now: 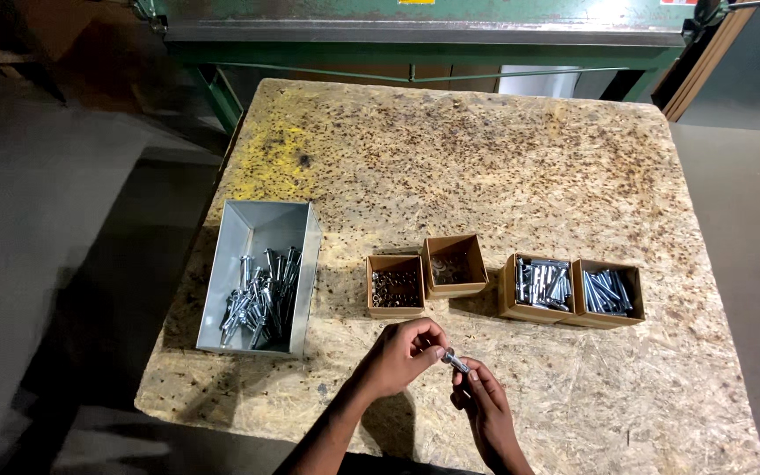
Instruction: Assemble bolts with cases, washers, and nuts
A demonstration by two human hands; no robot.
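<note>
Near the table's front edge my left hand (pixel 402 352) and right hand (pixel 478 398) both pinch one small silver bolt (pixel 456 361), so I'd keep it level while threading.

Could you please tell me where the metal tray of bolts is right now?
In the head view, the metal tray sits on the left side of the chipboard table, left of the cardboard box of nuts.

Dim surroundings — bright, sharp centre
</note>
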